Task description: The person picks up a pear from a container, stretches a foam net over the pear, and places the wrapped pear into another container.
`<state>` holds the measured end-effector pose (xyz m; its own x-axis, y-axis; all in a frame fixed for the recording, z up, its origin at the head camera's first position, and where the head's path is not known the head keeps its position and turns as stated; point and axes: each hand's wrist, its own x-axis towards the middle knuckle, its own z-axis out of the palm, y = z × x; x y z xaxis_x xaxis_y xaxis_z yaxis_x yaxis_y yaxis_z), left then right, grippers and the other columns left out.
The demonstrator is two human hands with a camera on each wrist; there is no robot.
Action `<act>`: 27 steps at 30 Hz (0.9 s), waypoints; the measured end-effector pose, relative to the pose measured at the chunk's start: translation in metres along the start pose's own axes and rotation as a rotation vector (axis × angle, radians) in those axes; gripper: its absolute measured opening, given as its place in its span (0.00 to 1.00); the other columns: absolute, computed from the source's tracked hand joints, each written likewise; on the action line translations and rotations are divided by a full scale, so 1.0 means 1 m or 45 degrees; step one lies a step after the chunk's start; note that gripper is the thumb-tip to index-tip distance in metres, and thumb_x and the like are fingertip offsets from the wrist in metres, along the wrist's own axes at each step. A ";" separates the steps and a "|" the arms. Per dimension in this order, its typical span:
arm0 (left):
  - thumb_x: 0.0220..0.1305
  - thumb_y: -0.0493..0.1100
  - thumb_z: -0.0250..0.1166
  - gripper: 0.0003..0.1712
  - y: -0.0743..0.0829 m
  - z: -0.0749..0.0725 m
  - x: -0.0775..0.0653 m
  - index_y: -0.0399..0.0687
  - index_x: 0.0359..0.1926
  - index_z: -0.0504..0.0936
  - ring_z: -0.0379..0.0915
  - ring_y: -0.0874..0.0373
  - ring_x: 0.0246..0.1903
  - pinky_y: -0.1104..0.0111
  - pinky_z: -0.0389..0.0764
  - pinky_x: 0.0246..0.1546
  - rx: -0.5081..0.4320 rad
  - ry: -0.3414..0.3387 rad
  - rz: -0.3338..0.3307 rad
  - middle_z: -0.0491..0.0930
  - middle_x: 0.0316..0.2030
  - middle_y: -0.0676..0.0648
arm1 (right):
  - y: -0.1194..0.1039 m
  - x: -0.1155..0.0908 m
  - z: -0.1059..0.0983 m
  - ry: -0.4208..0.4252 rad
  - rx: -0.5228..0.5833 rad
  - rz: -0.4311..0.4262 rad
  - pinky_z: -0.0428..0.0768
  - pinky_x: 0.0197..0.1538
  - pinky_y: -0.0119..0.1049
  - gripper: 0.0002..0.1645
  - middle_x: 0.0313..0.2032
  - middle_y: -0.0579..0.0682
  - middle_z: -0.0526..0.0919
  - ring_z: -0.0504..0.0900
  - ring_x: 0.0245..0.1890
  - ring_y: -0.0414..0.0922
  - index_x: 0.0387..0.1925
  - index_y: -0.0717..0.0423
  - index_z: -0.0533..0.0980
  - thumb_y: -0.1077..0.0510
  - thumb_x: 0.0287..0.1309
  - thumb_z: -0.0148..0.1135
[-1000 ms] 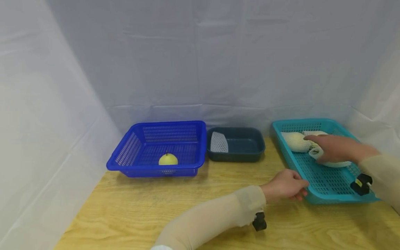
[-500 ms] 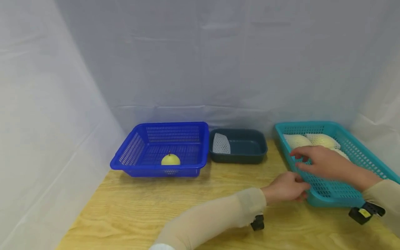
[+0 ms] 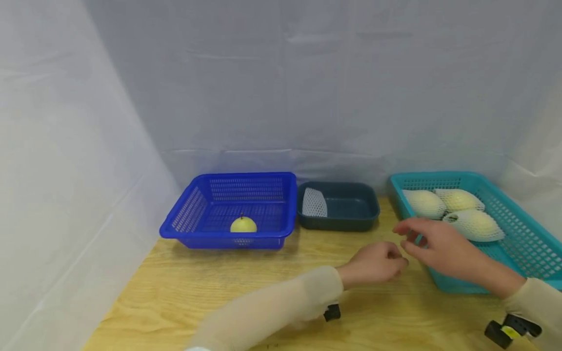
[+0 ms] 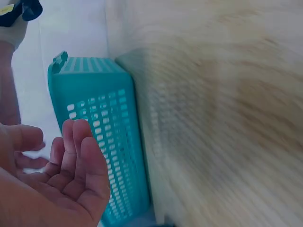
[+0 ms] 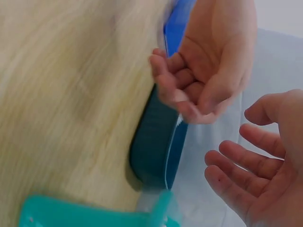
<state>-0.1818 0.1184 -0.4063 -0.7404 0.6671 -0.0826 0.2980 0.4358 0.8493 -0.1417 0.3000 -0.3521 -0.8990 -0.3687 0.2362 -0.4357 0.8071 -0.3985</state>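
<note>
My left hand [image 3: 377, 263] hovers over the table just left of the teal basket [image 3: 522, 217], its fingers loosely curled around nothing. Close beside it, my right hand [image 3: 441, 248] is raised over the basket's near left edge, fingers relaxed and holding nothing. In the right wrist view both palms are bare, the left hand [image 5: 203, 71] facing the right hand [image 5: 260, 165]. Inside the teal basket lie three pale yellow fruits in white foam nets; the nearest netted fruit [image 3: 475, 225] sits in front of two others. A bare yellow fruit [image 3: 243, 225] with a stem rests in the blue basket [image 3: 237, 242].
Between the two baskets stands a dark green tray [image 3: 340, 224] with a white foam net [image 3: 314, 203] at its left end. All rest on a wooden table [image 3: 175, 287], with white sheeting [image 3: 219, 97] behind and along the sides.
My right hand has come away from the netted fruits, leftward and nearer. My left hand has left the teal basket's edge and moved left. The view has shifted slightly.
</note>
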 end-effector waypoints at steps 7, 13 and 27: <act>0.72 0.52 0.59 0.12 -0.009 -0.033 -0.025 0.54 0.33 0.80 0.80 0.60 0.26 0.71 0.79 0.25 -0.016 0.014 0.040 0.81 0.27 0.55 | -0.010 -0.004 0.010 -0.037 0.097 0.060 0.79 0.34 0.31 0.16 0.46 0.44 0.83 0.80 0.36 0.31 0.56 0.50 0.77 0.54 0.70 0.61; 0.73 0.59 0.57 0.15 -0.021 -0.069 -0.048 0.57 0.34 0.80 0.79 0.62 0.26 0.70 0.79 0.27 0.031 0.077 0.044 0.82 0.28 0.55 | -0.018 -0.005 0.020 -0.104 0.172 0.074 0.80 0.34 0.31 0.16 0.47 0.45 0.83 0.80 0.36 0.31 0.56 0.48 0.77 0.51 0.71 0.59; 0.74 0.57 0.57 0.12 -0.051 -0.137 -0.109 0.58 0.38 0.80 0.79 0.60 0.27 0.65 0.80 0.29 0.163 0.336 0.020 0.82 0.30 0.57 | -0.028 -0.003 0.044 -0.209 0.248 0.090 0.80 0.35 0.31 0.17 0.49 0.43 0.82 0.79 0.37 0.30 0.57 0.46 0.77 0.49 0.71 0.60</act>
<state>-0.1989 -0.0591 -0.3693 -0.8613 0.5013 0.0830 0.3719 0.5106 0.7752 -0.1287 0.2579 -0.3805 -0.9157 -0.3972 0.0613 -0.3575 0.7355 -0.5756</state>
